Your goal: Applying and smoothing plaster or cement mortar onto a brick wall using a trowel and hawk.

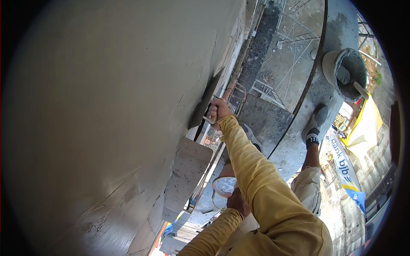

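A flat, dark-bladed trowel (pixel 206 102) stands nearly edge-on to the camera, its blade against a broad grey plastered wall (pixel 106 102) that fills the left side. The person's right hand (pixel 218 112), at the end of a yellow sleeve (pixel 260 166), is closed around the trowel's handle. The left hand (pixel 239 202) is lower down, beside a pale bucket (pixel 224 185); whether it grips anything cannot be told. Fine cracks and scrape marks show in the plaster. To the right, a grey shoe (pixel 317 121) stands on a curved concrete ledge (pixel 294 141). Farther up the ledge is a cement-smeared bucket (pixel 334 68) with a stick-like handle (pixel 361 90) leaning out. Well below are metal frames (pixel 268 94), yellow cloth (pixel 366 123) and a blue-and-white banner (pixel 344 168).
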{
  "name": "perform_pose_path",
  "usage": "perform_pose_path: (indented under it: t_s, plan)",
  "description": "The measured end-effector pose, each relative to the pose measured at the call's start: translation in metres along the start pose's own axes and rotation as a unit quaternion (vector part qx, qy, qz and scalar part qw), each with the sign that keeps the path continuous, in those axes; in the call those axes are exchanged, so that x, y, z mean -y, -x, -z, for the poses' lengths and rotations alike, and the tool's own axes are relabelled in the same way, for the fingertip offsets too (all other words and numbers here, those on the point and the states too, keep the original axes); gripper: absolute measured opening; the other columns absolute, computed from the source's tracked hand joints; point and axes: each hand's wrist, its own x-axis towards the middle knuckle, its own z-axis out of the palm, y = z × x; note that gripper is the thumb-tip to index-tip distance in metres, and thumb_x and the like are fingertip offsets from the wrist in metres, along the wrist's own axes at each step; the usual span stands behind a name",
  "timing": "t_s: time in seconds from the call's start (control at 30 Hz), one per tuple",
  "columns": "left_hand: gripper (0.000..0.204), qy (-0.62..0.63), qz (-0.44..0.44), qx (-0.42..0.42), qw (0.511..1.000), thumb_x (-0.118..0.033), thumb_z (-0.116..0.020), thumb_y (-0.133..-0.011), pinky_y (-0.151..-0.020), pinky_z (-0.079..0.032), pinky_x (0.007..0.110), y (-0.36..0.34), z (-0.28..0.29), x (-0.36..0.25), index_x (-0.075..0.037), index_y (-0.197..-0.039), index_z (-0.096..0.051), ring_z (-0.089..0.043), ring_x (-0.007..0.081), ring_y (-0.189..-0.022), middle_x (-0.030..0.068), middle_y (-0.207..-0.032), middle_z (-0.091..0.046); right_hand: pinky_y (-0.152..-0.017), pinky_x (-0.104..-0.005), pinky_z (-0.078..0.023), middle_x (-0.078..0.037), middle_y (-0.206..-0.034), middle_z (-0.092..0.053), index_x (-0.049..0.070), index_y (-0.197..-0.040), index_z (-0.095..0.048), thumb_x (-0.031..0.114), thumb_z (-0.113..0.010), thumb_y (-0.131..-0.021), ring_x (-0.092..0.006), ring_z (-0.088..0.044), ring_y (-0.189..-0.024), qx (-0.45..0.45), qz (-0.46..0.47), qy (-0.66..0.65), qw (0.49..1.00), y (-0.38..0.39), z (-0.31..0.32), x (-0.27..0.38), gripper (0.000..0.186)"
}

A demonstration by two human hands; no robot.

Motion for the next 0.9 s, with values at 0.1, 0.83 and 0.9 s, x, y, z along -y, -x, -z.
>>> perform_pose_path:
  t_s: [0.1,0.83,0.9]
  plan:
    - [0.054,0.055,0.083,0.058,0.993,-0.029,-0.072,-0.083,-0.09,-0.051,0.045,-0.005,0.003,-0.008,-0.005,-0.126,-0.05,-0.062,0.0401,-0.111,0.0202,-0.118,-0.064,-0.043,-0.0332,-0.04,0.006,-0.053,-0.043,0.02,-0.076,-0.044,0.019,-0.063,-0.085,-0.0129,-0.044,-0.04,0.052,0.017,0.006,0.998,0.016,-0.01,0.014,0.021]
    - [0.066,-0.103,-0.019,0.121,0.987,-0.045,-0.062,-0.088,-0.104,-0.045,0.046,-0.017,-0.009,-0.021,-0.014,-0.144,-0.042,-0.052,0.0355,-0.126,0.0205,-0.134,-0.053,-0.045,-0.0277,-0.039,-0.001,-0.064,-0.051,0.008,-0.08,-0.052,0.01,-0.067,-0.086,-0.0117,-0.049,-0.051,0.13,0.37,0.228,0.891,0.184,-0.046,0.016,0.016]
    - [0.064,-0.05,0.067,0.119,0.989,-0.044,-0.062,-0.088,-0.102,-0.046,0.047,-0.011,0.01,-0.025,-0.014,-0.141,-0.044,-0.054,0.037,-0.122,0.0203,-0.13,-0.056,-0.04,-0.0288,-0.035,0.0,-0.061,-0.048,0.01,-0.078,-0.051,0.013,-0.067,-0.086,-0.0124,-0.047,-0.046,0.083,0.306,0.144,0.937,0.137,-0.041,0.028,0.018]
